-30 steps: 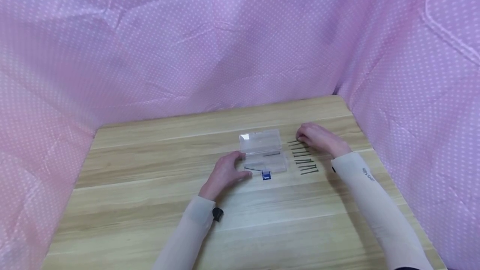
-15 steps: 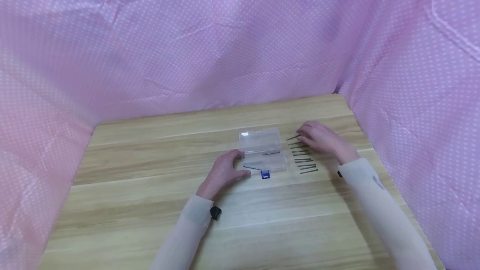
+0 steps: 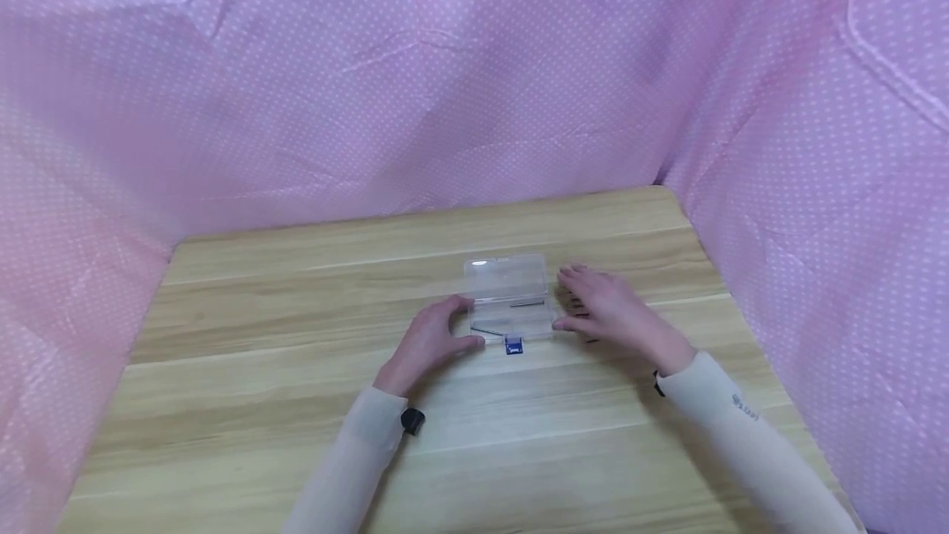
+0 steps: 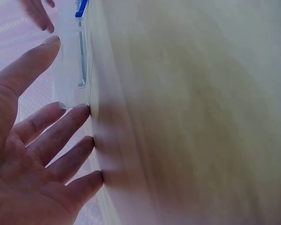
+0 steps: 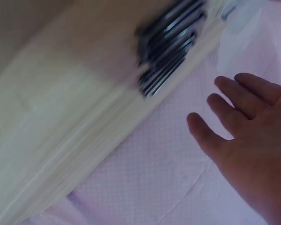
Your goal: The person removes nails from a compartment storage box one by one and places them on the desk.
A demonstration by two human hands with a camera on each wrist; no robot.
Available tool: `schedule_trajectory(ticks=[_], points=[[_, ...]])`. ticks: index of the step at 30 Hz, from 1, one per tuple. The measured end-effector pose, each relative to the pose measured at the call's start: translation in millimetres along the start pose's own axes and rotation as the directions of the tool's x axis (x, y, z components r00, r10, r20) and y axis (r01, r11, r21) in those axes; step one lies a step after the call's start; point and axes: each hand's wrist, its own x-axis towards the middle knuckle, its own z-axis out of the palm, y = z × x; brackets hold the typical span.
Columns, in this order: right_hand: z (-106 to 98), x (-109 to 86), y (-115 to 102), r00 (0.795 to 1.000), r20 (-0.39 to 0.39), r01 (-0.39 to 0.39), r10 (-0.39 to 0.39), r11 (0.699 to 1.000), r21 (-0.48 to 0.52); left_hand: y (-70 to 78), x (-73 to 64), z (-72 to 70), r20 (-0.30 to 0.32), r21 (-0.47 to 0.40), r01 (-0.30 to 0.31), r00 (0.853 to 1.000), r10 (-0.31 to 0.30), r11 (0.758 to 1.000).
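Observation:
A clear plastic box lies with its lid folded back on the wooden table. Inside are two screw-like metal pieces, one a long thin rod near the hinge. My left hand touches the box's left end, thumb near the front corner, fingers fairly straight. My right hand hovers by the right end, fingers extended and holding nothing; its thumb tip is near the box edge, contact unclear. Beneath it lies a row of dark long screws or nails, mostly hidden in the head view.
A blue latch sticks out from the box's front. The wooden table extends to the left and front. Pink dotted cloth hangs along the back and sides.
The right hand has moved from the far end of the screw row left and nearer toward the box, spreading its fingers. My left hand has stayed at the box.

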Motion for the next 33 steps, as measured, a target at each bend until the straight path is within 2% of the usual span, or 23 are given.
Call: schedule_trajectory(ticks=[6, 12, 16, 20, 23, 27, 30, 33], points=[[9.7, -1.1, -18.8, 0.994, 0.087, -0.066, 0.063, 0.997, 0.028, -6.2, -2.2, -6.6, 0.029, -0.007, -0.03, 0.999, 0.03, 1.0], [16.3, 1.8, -22.4, 0.993, 0.092, -0.076, 0.074, 0.997, 0.011, -10.5, -6.3, -11.4, 0.057, -0.001, -0.069, 0.996, 0.069, 0.998], [18.0, 2.0, -22.6, 0.995, 0.078, -0.059, 0.058, 0.998, 0.017, -12.0, -10.5, -13.6, 0.034, 0.013, -0.096, 0.995, 0.096, 0.995], [18.0, 1.5, -24.1, 0.999, 0.048, -0.024, 0.022, 0.999, 0.027, -13.3, -12.8, -15.4, -0.027, 0.051, -0.145, 0.989, 0.147, 0.988], [18.2, 2.3, -25.2, 0.999, 0.039, -0.009, 0.008, 0.999, 0.038, -13.8, -11.6, -16.4, -0.084, 0.082, -0.196, 0.976, 0.202, 0.977], [18.9, 4.4, -25.6, 0.999, 0.039, 0.001, -0.002, 0.999, 0.045, -13.9, -5.3, -17.1, -0.136, 0.134, -0.278, 0.945, 0.296, 0.951], [19.6, 4.8, -25.3, 0.999, 0.04, 0.005, -0.007, 0.999, 0.044, -12.5, 0.2, -17.5, -0.139, 0.174, -0.33, 0.925, 0.355, 0.928], [20.6, 5.4, -25.1, 0.999, 0.043, 0.01, -0.012, 0.999, 0.045, -10.0, 4.4, -19.1, -0.108, 0.213, -0.372, 0.91, 0.401, 0.903]])
